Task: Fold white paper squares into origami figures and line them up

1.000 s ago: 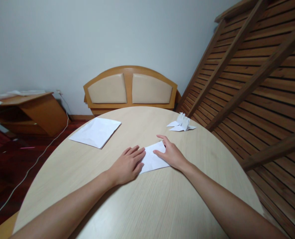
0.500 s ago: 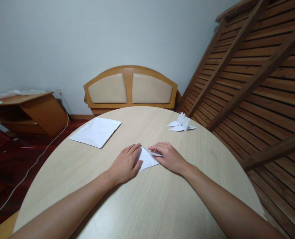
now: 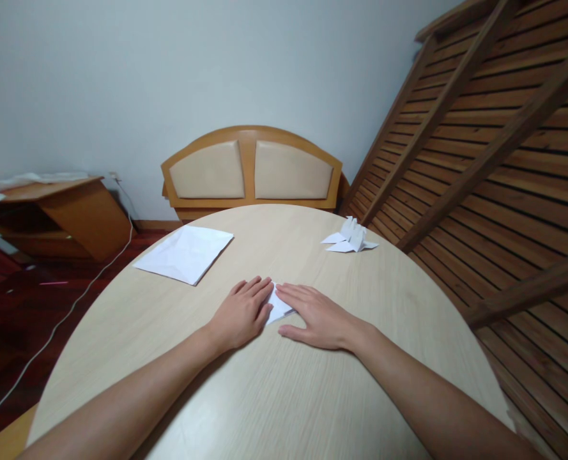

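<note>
Under both flat hands: folded paper (image 3: 278, 305), mostly hidden.

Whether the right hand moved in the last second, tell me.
Yes. The right hand slid left and nearer the person, away from the paper figure, flattening the folded paper.

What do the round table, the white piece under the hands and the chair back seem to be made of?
Round table: likely wood or laminate, pale and matte, with fine grain lines.
White piece: thin paper, matte, folded flat with sharp edges.
Chair back: glossy wooden frame with beige padded panels, perhaps leatherette.
</note>
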The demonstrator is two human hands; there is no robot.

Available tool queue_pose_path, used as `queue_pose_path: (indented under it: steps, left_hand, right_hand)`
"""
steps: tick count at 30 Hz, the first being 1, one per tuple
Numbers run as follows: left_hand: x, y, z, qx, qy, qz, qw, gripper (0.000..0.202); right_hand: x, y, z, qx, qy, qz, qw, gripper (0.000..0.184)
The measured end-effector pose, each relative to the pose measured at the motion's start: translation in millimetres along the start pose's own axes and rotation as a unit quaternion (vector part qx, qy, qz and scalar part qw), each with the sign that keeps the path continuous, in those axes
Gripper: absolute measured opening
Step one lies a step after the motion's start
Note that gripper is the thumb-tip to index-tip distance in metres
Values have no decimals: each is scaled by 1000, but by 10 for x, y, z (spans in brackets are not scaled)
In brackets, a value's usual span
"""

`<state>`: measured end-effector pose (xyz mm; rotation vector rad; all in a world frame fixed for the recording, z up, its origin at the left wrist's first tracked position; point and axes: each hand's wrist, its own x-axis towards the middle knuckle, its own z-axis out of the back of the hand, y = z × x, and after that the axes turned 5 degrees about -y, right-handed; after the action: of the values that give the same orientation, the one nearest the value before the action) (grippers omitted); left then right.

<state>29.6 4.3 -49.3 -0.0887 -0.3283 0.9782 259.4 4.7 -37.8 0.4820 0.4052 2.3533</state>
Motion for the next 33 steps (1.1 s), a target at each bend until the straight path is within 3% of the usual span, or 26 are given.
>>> queue_pose_path:
  steps: [4, 14, 17, 21, 26, 33]
  left_hand:
    - [-1, 1, 10, 8, 9, 3, 1000, 51]
    - [-15, -13, 29, 13, 23, 1, 1000, 61]
    - [-22, -6, 21, 7, 20, 1, 1000, 64]
    - [-28, 0, -6, -8, 5, -7, 1000, 63]
    - [-20, -9, -21, -10, 7, -1, 1000, 64]
    - [-14, 20, -3, -6, 14, 2, 1000, 69]
  right_hand:
    - [-8, 88, -50, -8, 71, -35, 997, 95]
    - [-88, 132, 62, 5, 115, -92, 989, 101]
    - [-97, 176, 57, -16, 91, -111, 990, 96]
    - [-36, 167, -30, -27, 17, -73, 997, 83]
    - [29, 113, -124, -14, 41, -45, 998, 89]
    - [-15, 151, -74, -32, 69, -92, 993, 93]
